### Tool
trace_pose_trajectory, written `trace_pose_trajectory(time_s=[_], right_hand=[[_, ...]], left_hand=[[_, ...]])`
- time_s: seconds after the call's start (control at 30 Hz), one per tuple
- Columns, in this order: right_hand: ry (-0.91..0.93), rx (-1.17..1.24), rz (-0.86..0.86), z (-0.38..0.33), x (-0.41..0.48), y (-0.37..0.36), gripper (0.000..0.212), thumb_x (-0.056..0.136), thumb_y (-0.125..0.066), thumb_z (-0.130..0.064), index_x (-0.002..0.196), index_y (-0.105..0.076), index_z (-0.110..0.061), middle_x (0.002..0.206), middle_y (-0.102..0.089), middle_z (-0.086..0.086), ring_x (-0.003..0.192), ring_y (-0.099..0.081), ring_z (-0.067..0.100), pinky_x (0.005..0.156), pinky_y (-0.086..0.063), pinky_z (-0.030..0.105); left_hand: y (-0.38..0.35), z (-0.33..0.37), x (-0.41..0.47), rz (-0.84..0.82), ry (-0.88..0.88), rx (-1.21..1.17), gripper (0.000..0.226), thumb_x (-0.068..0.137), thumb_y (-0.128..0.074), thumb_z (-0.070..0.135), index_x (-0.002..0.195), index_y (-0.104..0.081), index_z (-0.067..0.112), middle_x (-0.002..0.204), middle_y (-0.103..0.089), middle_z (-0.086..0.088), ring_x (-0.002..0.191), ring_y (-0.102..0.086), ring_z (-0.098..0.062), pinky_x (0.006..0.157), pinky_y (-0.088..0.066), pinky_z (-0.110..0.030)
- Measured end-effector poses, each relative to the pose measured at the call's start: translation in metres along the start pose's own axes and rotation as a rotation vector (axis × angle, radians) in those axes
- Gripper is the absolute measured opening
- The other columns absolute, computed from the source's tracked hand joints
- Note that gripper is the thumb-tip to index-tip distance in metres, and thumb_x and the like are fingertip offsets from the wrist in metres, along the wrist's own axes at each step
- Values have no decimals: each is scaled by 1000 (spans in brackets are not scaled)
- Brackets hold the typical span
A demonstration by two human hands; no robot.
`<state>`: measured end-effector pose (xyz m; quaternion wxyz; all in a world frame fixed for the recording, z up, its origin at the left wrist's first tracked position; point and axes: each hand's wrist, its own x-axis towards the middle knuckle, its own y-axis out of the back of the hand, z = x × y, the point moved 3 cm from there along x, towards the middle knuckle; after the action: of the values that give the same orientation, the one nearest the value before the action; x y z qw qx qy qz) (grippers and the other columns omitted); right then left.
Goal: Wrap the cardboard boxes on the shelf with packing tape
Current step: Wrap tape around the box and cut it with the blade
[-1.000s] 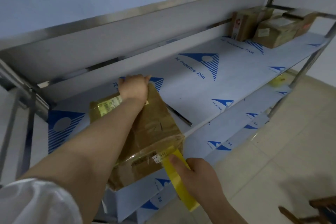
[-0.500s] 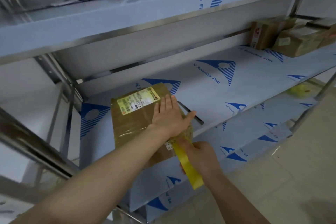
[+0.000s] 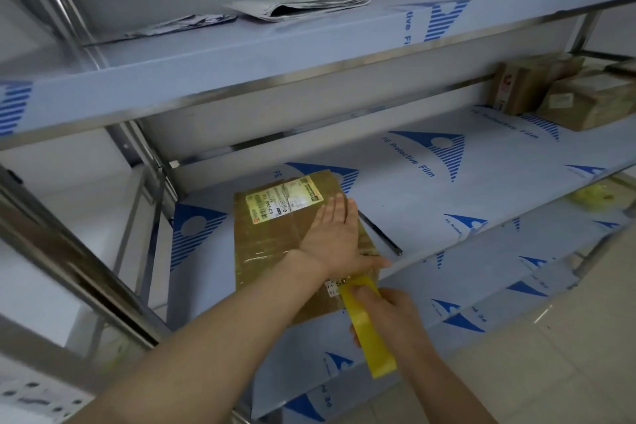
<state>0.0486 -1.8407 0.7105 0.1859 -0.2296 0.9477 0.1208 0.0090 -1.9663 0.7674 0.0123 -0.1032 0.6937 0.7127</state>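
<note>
Shows a brown cardboard box (image 3: 266, 251) lying flat toward the left end of the middle shelf (image 3: 430, 217), near end at the front edge, top glossy with wrinkled clear tape and bearing a yellowish shipping label (image 3: 284, 199) on the far part. Shows a roll of yellow packing tape (image 3: 369, 330) held on edge, touching the box's near right corner. Shows several more brown boxes (image 3: 581, 107) huddled at the shelf's far right end, well apart.

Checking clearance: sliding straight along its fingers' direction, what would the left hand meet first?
The left hand looks free: it would clear the label, leave the cardboard box, then reach bare shelf, probably.
</note>
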Motion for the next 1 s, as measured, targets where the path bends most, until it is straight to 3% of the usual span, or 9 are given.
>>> trace_pose_trajectory(time_s=[0.13,0.2,0.33,0.43,0.57,0.7,0.77,0.87,1.0], right_hand=[[-7,59,-30,-4,-5,1,28,81,-62,-32,74,-59,-5,67,-57,20,52,-59,26,60,-54,46],[-20,78,-39,-3,-5,1,24,83,-62,-27,75,-60,-4,68,-58,21,50,-61,26,60,-55,43],[-23,83,-46,-6,-7,2,33,74,-70,-39,77,-59,-8,70,-56,20,55,-59,27,63,-54,44],[-44,118,-45,-4,-8,1,31,80,-69,-33,79,-61,-3,67,-61,20,53,-62,27,65,-55,48],[-56,159,-36,-4,-8,2,28,87,-65,-25,77,-64,1,60,-65,16,50,-62,25,58,-54,37],[2,117,-8,2,-12,6,49,85,-67,-37,93,-65,11,84,-68,26,71,-67,27,62,-49,29],[49,53,5,2,-17,8,46,85,-63,-45,70,-64,-2,70,-64,16,64,-58,18,58,-43,26],[81,-36,47,5,-19,10,54,85,-60,-49,52,-32,-18,47,-35,-3,49,-36,10,50,-27,24],[130,-22,70,-11,-28,8,55,83,-57,-56,49,-31,-21,44,-33,-6,51,-35,13,54,-27,28]], left_hand=[[-2,8,-11,153,-2,243,103,85,-29,74,150,-3,-2,158,-7,-21,146,-12,-30,117,-16,-39],[-3,12,-15,167,25,242,101,86,-30,72,150,-6,-2,157,-11,-20,146,-15,-29,115,-21,-39],[-5,14,-18,45,12,79,101,86,-23,74,150,4,1,159,3,-16,148,0,-26,119,-7,-37],[-3,1,-22,-43,-95,-42,82,96,-17,60,150,12,5,158,15,-13,146,13,-22,120,3,-35],[-6,-4,-23,82,-142,153,73,99,-20,52,151,2,6,159,4,-14,147,2,-23,120,-2,-32],[-5,-7,-27,111,-170,39,78,95,-27,59,153,-1,13,160,4,-8,147,2,-18,118,-2,-29],[2,-17,-35,76,-202,-64,90,90,-36,66,153,2,13,160,9,-4,147,7,-16,119,0,-28],[2,-35,-55,163,-100,80,100,82,-40,75,153,-7,13,158,-9,-8,144,-12,-24,118,-18,-34],[-1,-33,-68,231,82,156,82,88,-29,70,149,-22,16,139,-34,-6,126,-39,-23,94,-46,-37]])
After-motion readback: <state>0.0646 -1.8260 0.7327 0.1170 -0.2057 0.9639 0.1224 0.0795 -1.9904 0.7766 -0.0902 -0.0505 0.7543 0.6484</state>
